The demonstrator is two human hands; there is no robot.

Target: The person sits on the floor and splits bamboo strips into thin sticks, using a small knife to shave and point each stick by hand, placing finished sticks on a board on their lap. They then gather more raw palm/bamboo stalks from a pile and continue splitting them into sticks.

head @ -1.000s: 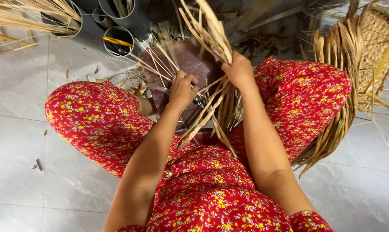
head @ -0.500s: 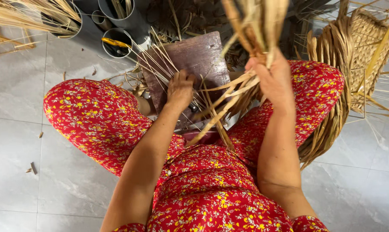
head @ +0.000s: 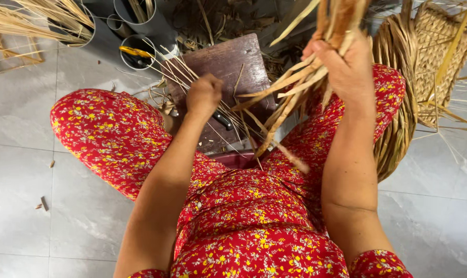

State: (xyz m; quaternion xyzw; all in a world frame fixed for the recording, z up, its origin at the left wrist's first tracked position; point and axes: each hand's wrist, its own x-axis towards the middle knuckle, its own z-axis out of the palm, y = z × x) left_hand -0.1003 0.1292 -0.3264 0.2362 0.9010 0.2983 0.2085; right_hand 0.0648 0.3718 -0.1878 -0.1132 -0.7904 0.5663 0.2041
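Two heaps of dry straw (head: 35, 20) lie at the far left on the tiled floor (head: 22, 154), beside grey pipe tubs (head: 140, 51) holding more stalks. Next along, the left hand (head: 203, 96) is closed into a fist around thin sticks (head: 179, 69) and what looks like a dark-handled knife (head: 224, 121) on a wooden board (head: 228, 59). Further right, the right hand (head: 346, 67) grips a bundle of flat leaf strips (head: 290, 98), lifted above the lap. At the far right a woven mat (head: 439, 46) stands, seemingly finished, while much loose material looks unworked.
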